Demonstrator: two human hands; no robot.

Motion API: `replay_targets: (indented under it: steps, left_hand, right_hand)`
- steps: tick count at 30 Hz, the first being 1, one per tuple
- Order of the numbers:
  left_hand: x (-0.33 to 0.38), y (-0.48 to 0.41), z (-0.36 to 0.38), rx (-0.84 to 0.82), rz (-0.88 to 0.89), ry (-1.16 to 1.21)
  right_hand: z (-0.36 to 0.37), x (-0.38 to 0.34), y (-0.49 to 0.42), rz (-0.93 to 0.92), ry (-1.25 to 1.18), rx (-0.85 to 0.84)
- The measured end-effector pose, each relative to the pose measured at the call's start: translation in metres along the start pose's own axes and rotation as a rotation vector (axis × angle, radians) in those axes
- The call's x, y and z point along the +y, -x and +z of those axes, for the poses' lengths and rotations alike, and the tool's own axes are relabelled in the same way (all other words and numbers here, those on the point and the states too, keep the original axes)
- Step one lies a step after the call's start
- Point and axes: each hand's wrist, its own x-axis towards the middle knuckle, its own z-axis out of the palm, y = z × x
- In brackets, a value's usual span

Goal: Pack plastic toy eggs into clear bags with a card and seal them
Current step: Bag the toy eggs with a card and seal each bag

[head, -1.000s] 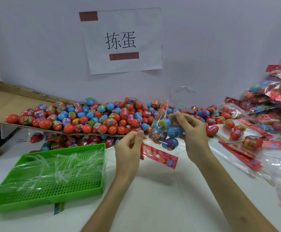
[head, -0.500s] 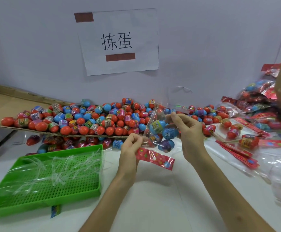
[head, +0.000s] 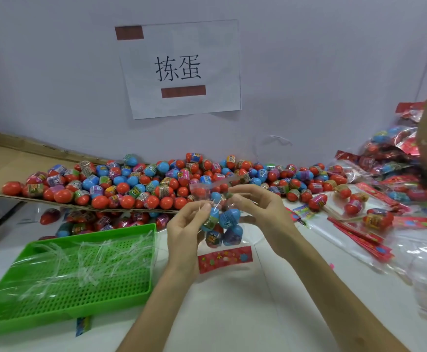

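Clear bag (head: 222,232) holding blue and purple eggs (head: 230,216), held in the air over the middle of the white worktop (head: 232,313), just in front of the loose egg pile (head: 131,184) along the far edge. Left hand (head: 184,231) pinches the bag's left side near the top. Right hand (head: 260,209) pinches the top from the right.

Since half a second ago: hands closer together, left hand higher and no longer at the card's end. Red card (head: 225,259) now hangs nearly level under the eggs; before, it slanted out to the lower right. Green tray (head: 67,313) near the left edge, unmoved.
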Motion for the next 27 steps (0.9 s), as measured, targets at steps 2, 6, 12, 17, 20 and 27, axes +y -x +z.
replay_targets:
  steps: [2,6,12,17,20,27]
  left_hand:
    - [0.003,0.001,0.001,0.041,-0.007,0.032]
    - [0.008,0.002,0.006,0.105,-0.025,0.076]
    - [0.006,0.000,0.004,0.242,0.084,-0.014]
    - [0.002,0.001,0.006,0.284,0.166,-0.082]
    - [0.001,0.001,0.005,0.258,0.172,-0.086]
    - [-0.001,0.006,0.010,0.233,0.174,-0.145]
  right_hand:
    - [0.000,0.002,0.000,0.008,0.011,0.039]
    - [0.001,0.002,0.002,0.015,0.010,0.107]
    - [0.003,0.002,0.003,0.016,0.018,0.137]
    - [0.007,0.004,0.003,0.018,0.038,0.171]
    - [0.004,0.006,0.002,0.033,0.039,0.180]
    - [0.010,0.014,0.007,-0.451,0.516,0.385]
